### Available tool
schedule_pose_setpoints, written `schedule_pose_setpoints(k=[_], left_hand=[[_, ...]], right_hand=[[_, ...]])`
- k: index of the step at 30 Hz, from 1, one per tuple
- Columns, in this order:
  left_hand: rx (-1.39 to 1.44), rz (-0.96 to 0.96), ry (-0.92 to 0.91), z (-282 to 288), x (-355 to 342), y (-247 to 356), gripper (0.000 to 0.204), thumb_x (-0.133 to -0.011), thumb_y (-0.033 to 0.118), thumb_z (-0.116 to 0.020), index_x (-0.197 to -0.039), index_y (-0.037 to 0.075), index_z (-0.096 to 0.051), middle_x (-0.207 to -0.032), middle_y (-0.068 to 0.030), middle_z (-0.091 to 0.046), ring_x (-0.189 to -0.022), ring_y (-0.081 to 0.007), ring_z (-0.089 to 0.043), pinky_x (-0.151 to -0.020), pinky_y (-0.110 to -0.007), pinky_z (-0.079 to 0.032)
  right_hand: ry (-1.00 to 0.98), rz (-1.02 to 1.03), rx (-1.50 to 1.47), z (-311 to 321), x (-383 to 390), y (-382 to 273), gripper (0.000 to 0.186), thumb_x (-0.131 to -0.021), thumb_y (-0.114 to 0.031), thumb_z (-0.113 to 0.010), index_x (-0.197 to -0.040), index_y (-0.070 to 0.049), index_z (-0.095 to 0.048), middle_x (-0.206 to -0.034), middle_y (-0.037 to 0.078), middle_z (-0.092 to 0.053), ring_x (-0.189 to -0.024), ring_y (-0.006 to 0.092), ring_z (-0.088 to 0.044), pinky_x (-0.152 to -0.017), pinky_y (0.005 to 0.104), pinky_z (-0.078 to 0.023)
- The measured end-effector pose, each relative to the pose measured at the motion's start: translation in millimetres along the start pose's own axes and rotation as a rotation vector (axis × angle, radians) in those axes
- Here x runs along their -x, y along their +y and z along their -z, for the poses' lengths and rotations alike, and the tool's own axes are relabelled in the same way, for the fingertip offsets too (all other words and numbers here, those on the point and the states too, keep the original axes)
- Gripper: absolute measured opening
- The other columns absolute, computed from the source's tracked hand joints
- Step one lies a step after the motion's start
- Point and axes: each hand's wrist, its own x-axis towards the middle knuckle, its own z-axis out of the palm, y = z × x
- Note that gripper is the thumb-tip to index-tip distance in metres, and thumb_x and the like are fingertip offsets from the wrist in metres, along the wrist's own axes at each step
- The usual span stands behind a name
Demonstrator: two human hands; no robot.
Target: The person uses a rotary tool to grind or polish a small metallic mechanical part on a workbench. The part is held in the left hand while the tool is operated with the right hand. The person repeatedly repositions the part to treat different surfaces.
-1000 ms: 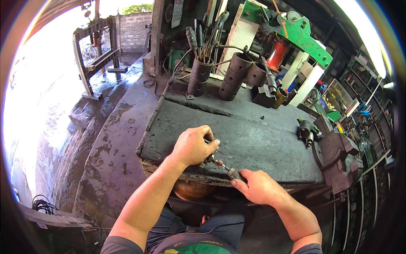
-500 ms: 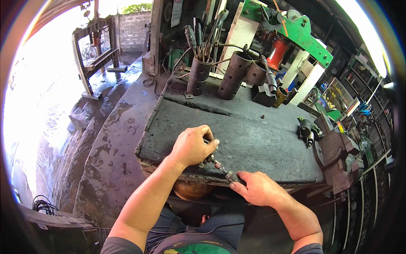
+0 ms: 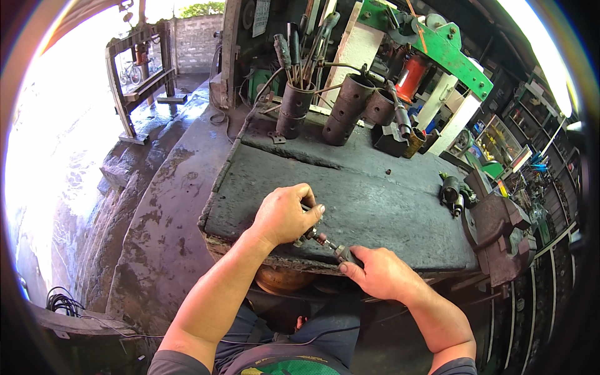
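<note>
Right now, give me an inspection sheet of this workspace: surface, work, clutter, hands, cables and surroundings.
Surface: dark workbench top, stained, long split toward the back.
Work: dark metal piece and grey metal tool; a pinkish piece between them, contact unclear.
Clutter: container of tools, perforated container.
Hands: left hand closed on the dark piece; right hand on the grey tool.
Cables: black coil, lower left; thin cable low in view.
Surroundings: vise at right; green-and-white frame behind.

We count two hands [image 3: 284,217], one table [image 3: 387,209], one vise [image 3: 500,234], three dark canisters [image 3: 345,114] and one black cable coil [image 3: 62,302].
</note>
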Motion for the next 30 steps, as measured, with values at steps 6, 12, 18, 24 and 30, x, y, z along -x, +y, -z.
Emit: schedule_pose_setpoints(k=[6,12,18,24,30], left_hand=[[-0.016,0.02,-0.018,1.2,0.1,1.1,0.031,-0.1,0.032,-0.093,-0.103,0.003,-0.082,-0.093,-0.0169,-0.085,-0.086,-0.0352,-0.083,-0.083,-0.047,-0.065],[-0.012,0.018,-0.006,1.7,0.2,1.5,0.031,-0.1,0.032,-0.093,-0.103,0.003,-0.082,-0.093,-0.0169,-0.085,-0.086,-0.0357,-0.083,-0.084,-0.047,-0.065],[0.0,0.007,-0.002,1.3,0.8,0.3,0.031,-0.1,0.032,-0.093,-0.103,0.003,-0.082,-0.094,-0.0167,-0.086,-0.087,-0.0355,-0.083,-0.084,-0.047,-0.065],[-0.012,0.022,-0.015,0.0,-0.5,0.0,0.031,-0.101,0.032,-0.093,-0.103,0.003,-0.082,-0.093,-0.0166,-0.085,-0.087,-0.0351,-0.083,-0.084,-0.047,-0.065],[-0.015,0.014,-0.01,0.7,-0.5,-0.5,0.031,-0.1,0.032,-0.093,-0.103,0.003,-0.082,-0.093,-0.0174,-0.085,-0.086,-0.035,-0.083,-0.083,-0.047,-0.064]], right_hand=[[-0.01,-0.023,0.011,2.5,-0.8,-3.6,0.058,-0.119,-0.055,-0.068,-0.135,0.0,-0.076,-0.105,0.032,-0.084,-0.108,0.0578,-0.08,-0.096,0.0642,-0.063],[-0.044,-0.027,0.013,2.9,1.1,-6.7,0.059,-0.12,-0.056,-0.068,-0.136,0.0,-0.076,-0.107,0.032,-0.085,-0.11,0.0574,-0.08,-0.097,0.0639,-0.063],[-0.005,-0.031,0.012,3.8,2.2,-3.8,0.059,-0.12,-0.056,-0.067,-0.136,0.0,-0.076,-0.108,0.033,-0.084,-0.111,0.0575,-0.079,-0.099,0.064,-0.062],[-0.017,-0.047,0.013,4.0,5.2,-0.1,0.058,-0.119,-0.055,-0.068,-0.135,0.0,-0.076,-0.107,0.033,-0.084,-0.111,0.0574,-0.08,-0.098,0.0639,-0.062],[-0.009,0.001,0.017,1.2,6.8,1.7,0.056,-0.119,-0.054,-0.069,-0.134,-0.001,-0.077,-0.106,0.032,-0.084,-0.109,0.0571,-0.08,-0.096,0.0635,-0.063]])
